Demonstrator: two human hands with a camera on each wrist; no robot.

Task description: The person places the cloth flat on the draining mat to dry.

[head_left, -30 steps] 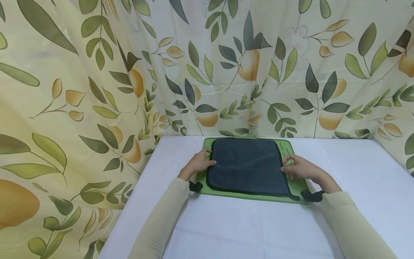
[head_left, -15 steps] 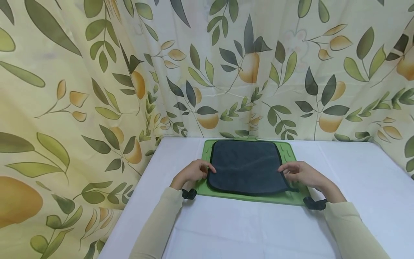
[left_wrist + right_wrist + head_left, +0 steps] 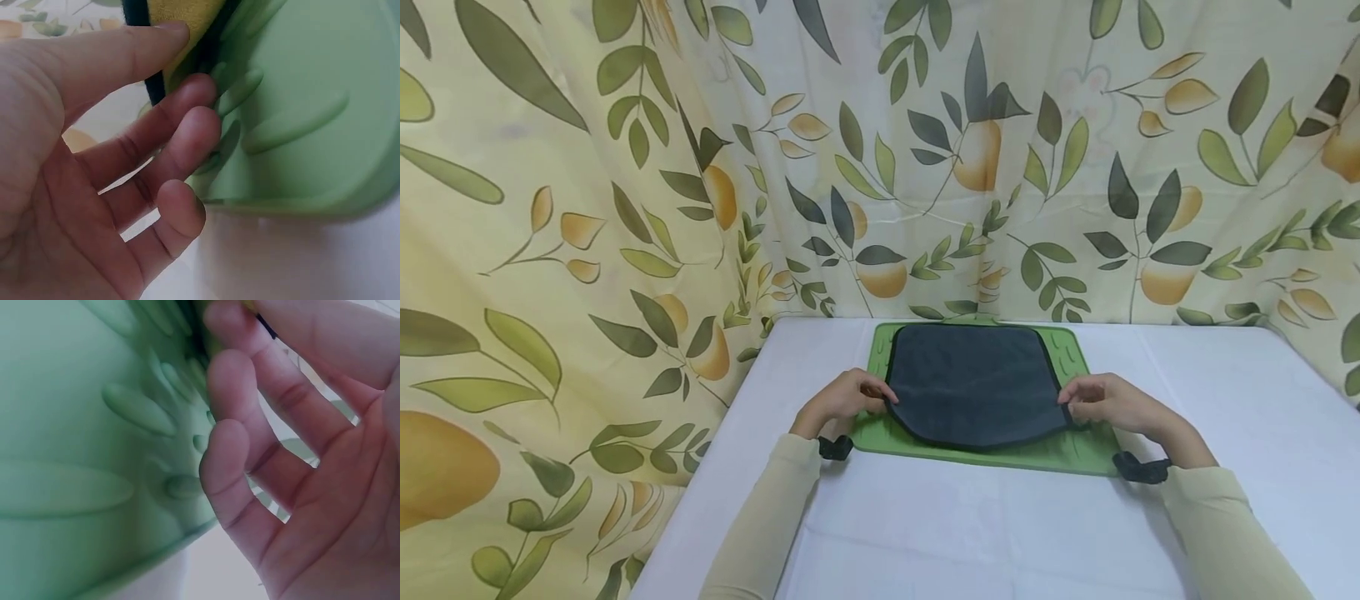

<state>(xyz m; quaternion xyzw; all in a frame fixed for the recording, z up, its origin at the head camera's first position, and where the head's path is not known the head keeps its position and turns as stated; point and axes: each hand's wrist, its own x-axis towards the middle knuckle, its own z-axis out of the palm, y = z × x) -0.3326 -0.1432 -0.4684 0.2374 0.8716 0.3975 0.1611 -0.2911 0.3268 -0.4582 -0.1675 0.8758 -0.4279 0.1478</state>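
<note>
A dark grey cloth (image 3: 973,379) with black edging lies over a green ridged board (image 3: 1082,454), its front corners raised. My left hand (image 3: 846,396) pinches the cloth's left edge near the front. In the left wrist view, the cloth's yellow underside (image 3: 194,17) shows beside the thumb, and the other fingers curve loosely close to the board's raised ridges. At the opposite edge, my right hand (image 3: 1112,406) pinches the cloth between thumb and forefinger. Only a sliver of cloth shows in the right wrist view, mostly hidden by the fingers.
The board sits at the back of a table with a white cover (image 3: 925,525). A curtain (image 3: 880,167) printed with leaves and fruit hangs behind and on the left. Dark straps (image 3: 1141,468) circle both wrists.
Both hands have come nearer the cloth's front corners and now grip its side edges. The front corners have risen, leaving the front edge curved and more of the green board showing.
</note>
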